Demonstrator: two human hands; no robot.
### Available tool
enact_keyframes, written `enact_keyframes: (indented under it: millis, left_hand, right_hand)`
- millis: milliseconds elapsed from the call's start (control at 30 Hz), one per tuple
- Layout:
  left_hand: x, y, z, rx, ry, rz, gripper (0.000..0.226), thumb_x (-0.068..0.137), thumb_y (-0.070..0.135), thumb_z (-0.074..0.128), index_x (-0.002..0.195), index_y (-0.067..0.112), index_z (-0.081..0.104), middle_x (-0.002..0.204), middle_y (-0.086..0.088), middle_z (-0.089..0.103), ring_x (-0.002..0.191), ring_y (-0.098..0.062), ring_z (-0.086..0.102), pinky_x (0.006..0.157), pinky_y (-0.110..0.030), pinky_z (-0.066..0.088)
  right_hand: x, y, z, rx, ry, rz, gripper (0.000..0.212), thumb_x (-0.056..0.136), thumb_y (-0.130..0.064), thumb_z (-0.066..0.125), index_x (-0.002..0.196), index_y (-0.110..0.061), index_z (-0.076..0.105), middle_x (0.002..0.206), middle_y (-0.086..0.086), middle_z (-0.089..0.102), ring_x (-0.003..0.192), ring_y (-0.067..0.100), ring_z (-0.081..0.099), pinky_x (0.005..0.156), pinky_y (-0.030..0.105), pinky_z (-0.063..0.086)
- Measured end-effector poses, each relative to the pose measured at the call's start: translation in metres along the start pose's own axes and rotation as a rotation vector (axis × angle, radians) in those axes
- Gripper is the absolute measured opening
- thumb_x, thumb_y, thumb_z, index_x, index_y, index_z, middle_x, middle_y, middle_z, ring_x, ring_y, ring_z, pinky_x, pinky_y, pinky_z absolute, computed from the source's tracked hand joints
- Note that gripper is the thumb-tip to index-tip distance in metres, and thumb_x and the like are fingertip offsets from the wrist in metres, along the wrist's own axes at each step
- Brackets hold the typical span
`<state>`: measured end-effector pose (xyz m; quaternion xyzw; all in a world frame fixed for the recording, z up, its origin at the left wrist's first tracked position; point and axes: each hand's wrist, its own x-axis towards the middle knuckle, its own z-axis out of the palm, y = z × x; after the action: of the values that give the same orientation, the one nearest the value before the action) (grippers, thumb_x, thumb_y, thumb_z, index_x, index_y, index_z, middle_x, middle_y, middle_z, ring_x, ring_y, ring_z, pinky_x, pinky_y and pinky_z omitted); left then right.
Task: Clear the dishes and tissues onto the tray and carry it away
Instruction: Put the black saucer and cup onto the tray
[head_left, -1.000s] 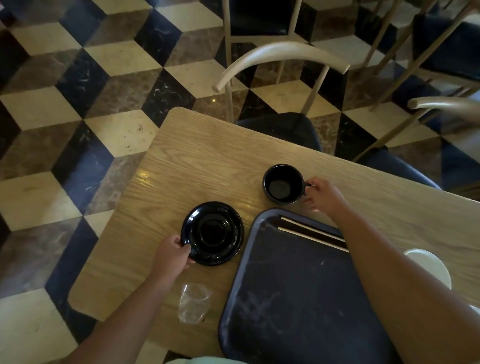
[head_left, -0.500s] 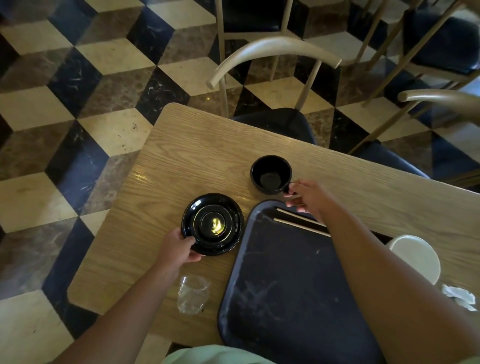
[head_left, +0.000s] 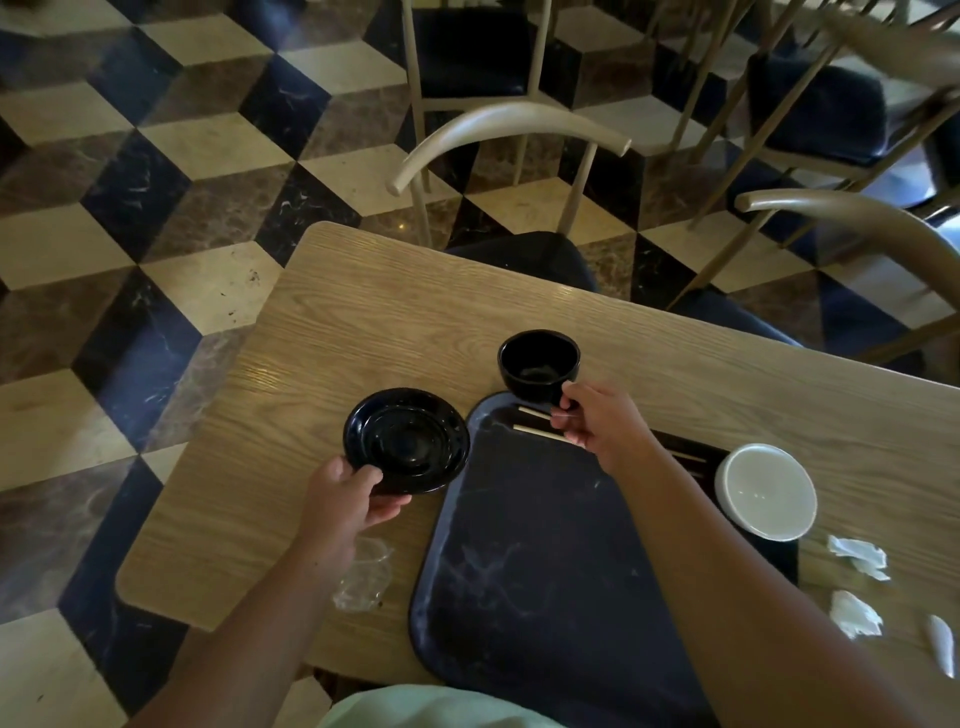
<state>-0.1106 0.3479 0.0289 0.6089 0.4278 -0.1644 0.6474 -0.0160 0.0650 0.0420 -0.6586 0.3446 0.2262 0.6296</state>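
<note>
A dark tray (head_left: 524, 566) lies on the wooden table (head_left: 395, 322) in front of me, with a pair of chopsticks (head_left: 535, 431) at its far end. My left hand (head_left: 348, 499) grips the near rim of a black saucer (head_left: 408, 439), tilted and raised just left of the tray. My right hand (head_left: 597, 426) holds a black cup (head_left: 537, 366) by its handle above the tray's far left corner. A white bowl (head_left: 766, 491) rests at the tray's right edge. Crumpled tissues (head_left: 857, 556) lie on the table right of the tray.
A clear glass (head_left: 363, 577) stands near the table's front edge, under my left forearm. Two chairs with curved backs (head_left: 514, 124) are pushed in at the table's far side. The floor is patterned with cube-like tiles (head_left: 156, 182).
Both hands have lifted their dishes and brought them closer to me: the cup moved from the table to the tray's far corner, and the saucer rose and tilted.
</note>
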Motion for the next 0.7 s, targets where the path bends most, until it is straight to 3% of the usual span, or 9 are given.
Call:
enact_keyframes:
  millis: [200, 433, 600, 700]
  left_hand:
    - [-0.026, -0.02, 0.013, 0.036, -0.111, -0.011, 0.022, 0.094, 0.005, 0.056, 0.115, 0.004, 0.057, 0.097, -0.022, 0.075, 0.08, -0.035, 0.076, 0.056, -0.032, 0.06]
    - [-0.048, -0.049, 0.041, 0.123, -0.245, -0.01, 0.016, 0.093, -0.001, 0.055, 0.106, 0.007, 0.06, 0.091, -0.024, 0.074, 0.071, -0.036, 0.074, 0.057, -0.034, 0.059]
    - [-0.047, -0.069, 0.067, 0.146, -0.254, -0.054, 0.017, 0.092, -0.002, 0.054, 0.109, 0.004, 0.058, 0.09, -0.025, 0.072, 0.066, -0.033, 0.073, 0.057, -0.035, 0.06]
    - [-0.036, -0.078, 0.082, 0.174, -0.222, -0.096, 0.021, 0.092, 0.0, 0.056, 0.113, 0.002, 0.055, 0.1, -0.027, 0.07, 0.065, -0.033, 0.074, 0.055, -0.033, 0.059]
  right_hand:
    - [-0.045, 0.021, -0.036, 0.006, -0.014, -0.006, 0.027, 0.096, -0.022, 0.06, 0.072, -0.01, 0.063, 0.079, 0.013, 0.067, 0.068, 0.019, 0.063, 0.058, 0.028, 0.051]
    - [-0.076, 0.056, -0.079, -0.125, 0.063, -0.182, 0.038, 0.094, -0.019, 0.06, 0.056, -0.019, 0.065, 0.082, 0.023, 0.072, 0.07, 0.023, 0.065, 0.068, 0.039, 0.053]
    - [-0.089, 0.078, -0.11, -0.259, 0.064, -0.232, 0.03, 0.089, -0.031, 0.058, 0.068, -0.011, 0.069, 0.077, 0.014, 0.072, 0.071, 0.026, 0.068, 0.069, 0.04, 0.055]
    - [-0.095, 0.095, -0.119, -0.281, 0.057, -0.209, 0.029, 0.093, -0.027, 0.058, 0.073, -0.011, 0.07, 0.078, 0.012, 0.073, 0.08, 0.032, 0.07, 0.075, 0.042, 0.058]
